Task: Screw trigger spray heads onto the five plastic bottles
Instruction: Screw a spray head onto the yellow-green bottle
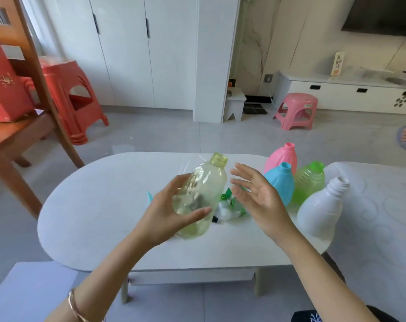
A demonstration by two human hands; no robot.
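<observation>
Left hand (167, 212) holds yellow bottle (201, 196); right hand (257, 198) spread.

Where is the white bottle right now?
In the head view the white bottle stands uncapped at the right end of the table, just in front of the green bottle and right of the open right hand.

— Where can you pass?
— Over the table's (93, 205) left half. At right the pink bottle (282, 158), blue bottle (280, 183), green bottle (311, 182) and white bottle (320, 211) stand bunched; spray heads (225, 211) lie mid-table.
</observation>
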